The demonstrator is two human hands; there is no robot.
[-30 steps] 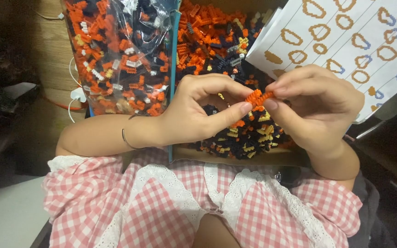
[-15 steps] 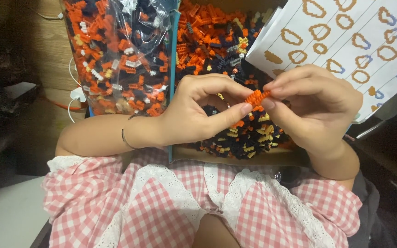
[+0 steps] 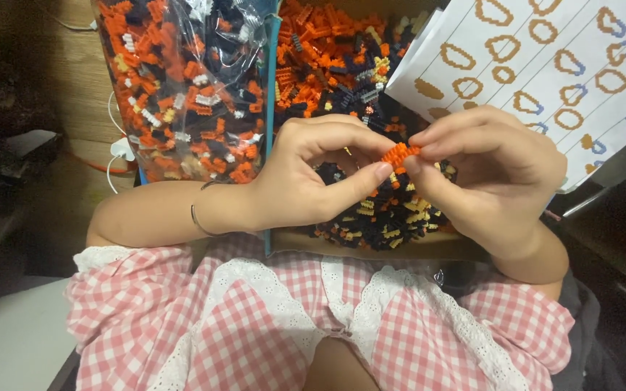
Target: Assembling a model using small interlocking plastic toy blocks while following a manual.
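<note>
Hardly anything has shifted since a second ago: both my hands stay locked on the same spot above the box, and only the small orange brick piece (image 3: 400, 153) sits a touch more level between my fingertips than it did. It is a short toothed strip of tiny orange blocks, held up in the air over the near end of the cardboard box (image 3: 371, 246) so that anything I drop falls back among the loose bricks.

My right hand (image 3: 494, 181) pinches it from the right, thumb under and forefinger on top, closed tight on its end. My left hand (image 3: 313, 181) curls round from the other side, thumb tip pressed against the piece's lower left and forefinger arched over it, also closed on it. Two pinches from opposite sides keep such a small thing steady while I press.

Below my fingers lies the pile of loose bricks (image 3: 342, 65), orange at the far end, black and yellow nearest me. Just left of the box stands a clear plastic bag (image 3: 182, 87) stuffed with more orange, black and white bricks, close enough to reach. A printed instruction sheet (image 3: 545, 65) with rows of orange outlines leans at the box's right edge, tilted toward me so I can glance at it. My pink checked dress (image 3: 269, 326) fills the bottom of the view, and a thin bangle (image 3: 197, 213) rings my left wrist.
</note>
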